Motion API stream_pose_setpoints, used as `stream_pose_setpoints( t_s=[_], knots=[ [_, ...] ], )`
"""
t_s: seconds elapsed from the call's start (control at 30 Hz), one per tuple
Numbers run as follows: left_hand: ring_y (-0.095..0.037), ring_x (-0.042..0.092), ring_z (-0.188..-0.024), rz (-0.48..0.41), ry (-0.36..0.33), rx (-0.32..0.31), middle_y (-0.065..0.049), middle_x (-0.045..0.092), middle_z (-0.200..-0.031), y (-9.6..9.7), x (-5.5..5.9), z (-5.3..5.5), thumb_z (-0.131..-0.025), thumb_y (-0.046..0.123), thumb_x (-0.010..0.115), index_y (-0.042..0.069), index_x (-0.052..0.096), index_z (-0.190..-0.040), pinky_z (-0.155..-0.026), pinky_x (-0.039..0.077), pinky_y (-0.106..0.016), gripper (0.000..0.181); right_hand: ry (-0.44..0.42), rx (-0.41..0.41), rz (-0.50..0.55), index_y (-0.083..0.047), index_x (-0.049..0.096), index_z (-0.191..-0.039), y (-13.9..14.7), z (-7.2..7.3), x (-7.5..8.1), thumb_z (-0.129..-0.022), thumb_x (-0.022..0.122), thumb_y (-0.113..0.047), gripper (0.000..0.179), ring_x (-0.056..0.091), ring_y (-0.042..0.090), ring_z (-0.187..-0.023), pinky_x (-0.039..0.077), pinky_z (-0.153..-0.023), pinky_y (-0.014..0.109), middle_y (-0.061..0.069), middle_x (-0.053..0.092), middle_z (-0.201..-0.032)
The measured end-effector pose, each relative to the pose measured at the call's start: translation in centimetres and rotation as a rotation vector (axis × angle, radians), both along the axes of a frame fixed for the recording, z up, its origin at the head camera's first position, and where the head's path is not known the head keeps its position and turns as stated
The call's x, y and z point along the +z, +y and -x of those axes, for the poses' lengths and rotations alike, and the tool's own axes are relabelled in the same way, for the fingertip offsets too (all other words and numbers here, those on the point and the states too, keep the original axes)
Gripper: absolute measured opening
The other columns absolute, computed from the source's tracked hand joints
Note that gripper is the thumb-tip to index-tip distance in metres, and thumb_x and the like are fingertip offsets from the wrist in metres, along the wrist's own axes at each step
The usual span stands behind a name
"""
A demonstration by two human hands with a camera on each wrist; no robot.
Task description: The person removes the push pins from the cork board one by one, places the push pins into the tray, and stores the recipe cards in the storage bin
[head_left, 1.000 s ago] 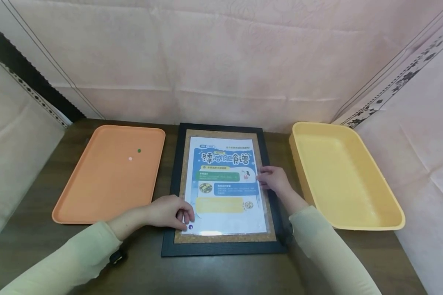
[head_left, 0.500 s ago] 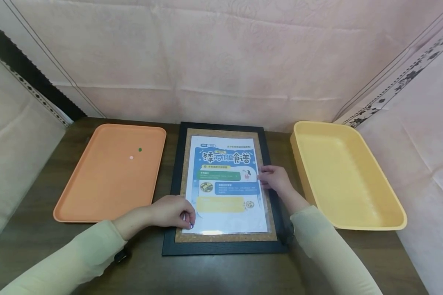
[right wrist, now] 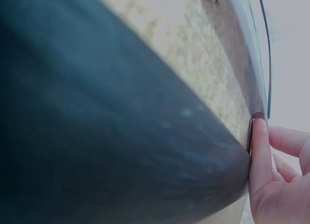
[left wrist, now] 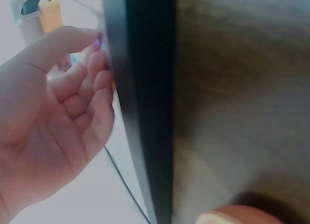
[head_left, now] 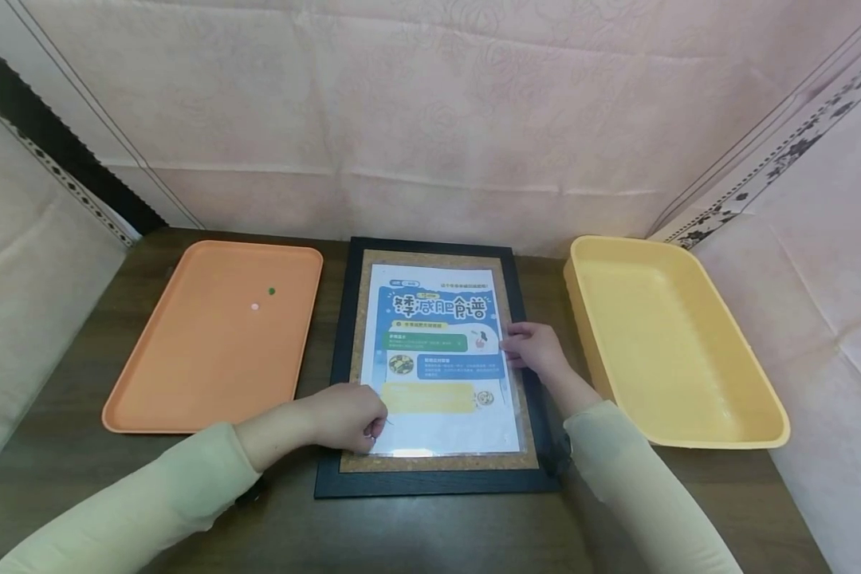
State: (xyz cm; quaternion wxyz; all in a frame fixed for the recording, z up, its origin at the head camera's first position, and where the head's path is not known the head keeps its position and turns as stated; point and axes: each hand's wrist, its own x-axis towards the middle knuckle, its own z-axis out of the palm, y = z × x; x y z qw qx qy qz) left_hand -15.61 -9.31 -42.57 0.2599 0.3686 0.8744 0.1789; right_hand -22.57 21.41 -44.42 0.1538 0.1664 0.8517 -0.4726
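Note:
A black-framed cork board (head_left: 344, 461) lies in the middle of the table, with a printed poster sheet (head_left: 445, 434) in a clear cover on it. At the sheet's lower left corner my left hand (head_left: 347, 418) has curled fingers. In the left wrist view its thumb and forefinger pinch a small purple pushpin (left wrist: 98, 42), mostly hidden by the fingertips. My right hand (head_left: 536, 348) rests its fingertips on the sheet's right edge. In the right wrist view the right fingers (right wrist: 261, 151) lie fairly straight at the edge of the board.
An orange tray (head_left: 201, 351) stands to the left, holding a green pushpin-like dot (head_left: 271, 291) and a pale one (head_left: 254, 306). On the right is a deep yellow bin (head_left: 674, 343). Pale cloth (head_left: 430, 119) hangs behind the dark wooden table (head_left: 430, 534).
My left hand has drawn the purple pushpin in under its fingers and rolled over, knuckles up, shifting slightly right. The right hand and sheet have stayed put.

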Motion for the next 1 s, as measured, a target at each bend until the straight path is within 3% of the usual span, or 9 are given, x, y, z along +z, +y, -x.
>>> stream_pose_setpoints(
  t_s=[0.2, 0.37, 0.47, 0.7, 0.9, 1.0],
  knots=[
    [-0.004, 0.044, -0.055, -0.065, 0.051, -0.088, 0.010, 0.047, -0.058, -0.8, -1.3, 0.4, -0.080, 0.018, 0.068, 0.019, 0.062, -0.071, -0.052, 0.034, -0.017, 0.011, -0.007, 0.003, -0.003, -0.005, 0.048, -0.134, -0.1, 0.0, 0.0, -0.091, 0.061, -0.020, 0.048, 0.067, 0.027, -0.098, 0.055, -0.081, 0.032, 0.019, 0.061, -0.120],
    [-0.003, 0.043, -0.055, -0.074, 0.102, -0.191, 0.010, 0.050, -0.060, -0.7, -1.4, 0.6, -0.082, 0.018, 0.067, 0.017, 0.064, -0.074, -0.053, 0.035, -0.016, 0.008, -0.014, 0.008, -0.008, -0.006, 0.047, -0.136, 0.0, -0.1, 0.1, -0.091, 0.061, -0.021, 0.050, 0.066, 0.027, -0.101, 0.053, -0.084, 0.033, 0.018, 0.059, -0.122],
    [-0.002, 0.043, -0.055, -0.072, 0.119, -0.221, 0.010, 0.051, -0.061, -0.6, -1.4, 0.7, -0.082, 0.019, 0.067, 0.016, 0.065, -0.075, -0.053, 0.036, -0.015, 0.007, -0.020, 0.005, -0.008, -0.008, 0.046, -0.136, 0.0, -0.2, 0.1, -0.091, 0.061, -0.024, 0.050, 0.066, 0.027, -0.102, 0.052, -0.086, 0.033, 0.016, 0.059, -0.124],
    [-0.002, 0.045, -0.055, -0.054, 0.110, -0.231, 0.012, 0.051, -0.060, -0.8, -1.4, 0.9, -0.081, 0.018, 0.067, 0.017, 0.065, -0.075, -0.053, 0.037, -0.015, 0.007, -0.025, 0.016, -0.006, -0.008, 0.046, -0.136, 0.0, -0.1, 0.0, -0.091, 0.061, -0.026, 0.052, 0.065, 0.026, -0.102, 0.052, -0.088, 0.033, 0.016, 0.059, -0.124],
    [-0.004, 0.043, -0.054, 0.009, 0.220, -0.336, 0.006, 0.054, -0.062, -0.2, -1.1, 1.0, -0.083, 0.018, 0.065, 0.013, 0.065, -0.079, -0.052, 0.034, -0.016, 0.007, -0.020, 0.006, -0.023, -0.009, 0.048, -0.135, 0.1, 0.0, 0.2, -0.090, 0.062, -0.025, 0.050, 0.066, 0.026, -0.102, 0.052, -0.088, 0.033, 0.014, 0.060, -0.122],
    [-0.006, 0.044, -0.055, 0.068, 0.251, -0.360, 0.004, 0.057, -0.065, 0.2, -1.0, 0.9, -0.084, 0.020, 0.064, 0.011, 0.066, -0.085, -0.052, 0.034, -0.018, 0.010, -0.022, 0.006, -0.017, -0.009, 0.048, -0.135, 0.0, 0.1, 0.2, -0.090, 0.062, -0.024, 0.049, 0.066, 0.026, -0.102, 0.052, -0.087, 0.033, 0.015, 0.060, -0.122]
  ],
)
